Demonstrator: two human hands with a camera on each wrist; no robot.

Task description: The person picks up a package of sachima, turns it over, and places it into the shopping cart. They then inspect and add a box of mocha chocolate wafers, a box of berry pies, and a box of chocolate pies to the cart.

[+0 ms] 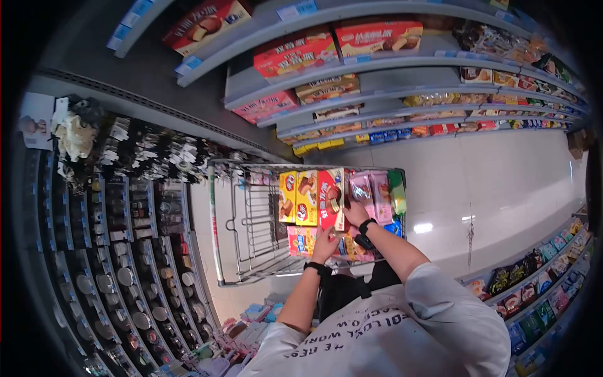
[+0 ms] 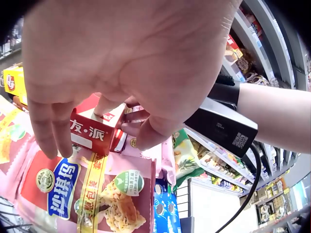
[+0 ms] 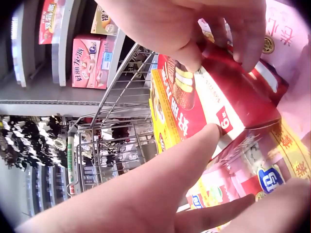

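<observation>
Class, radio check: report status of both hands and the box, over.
Both hands grip red box: left hand at its bottom, right hand at top. Red box upright in cart. Pink packets crowd beside it.

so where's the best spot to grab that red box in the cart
Probably by its two narrow ends, from above: the red box stands upright, wedged between the yellow boxes and pink packs, so only top and ends are free. Right hand grips the top, left hand the lower end.

Supermarket aisle: curved grey shelves (image 1: 377, 63) up top stacked with red and orange snack boxes (image 1: 295, 53), pink boxes (image 3: 90, 60) a shelf lower. Rack of dark hair accessories (image 1: 151, 151) off to the side, rows of small jars (image 1: 125, 270) under it. Colourful snack bags (image 1: 540, 283) along the opposite shelf, shiny pale floor (image 1: 502, 182) between with a light glare on it
</observation>
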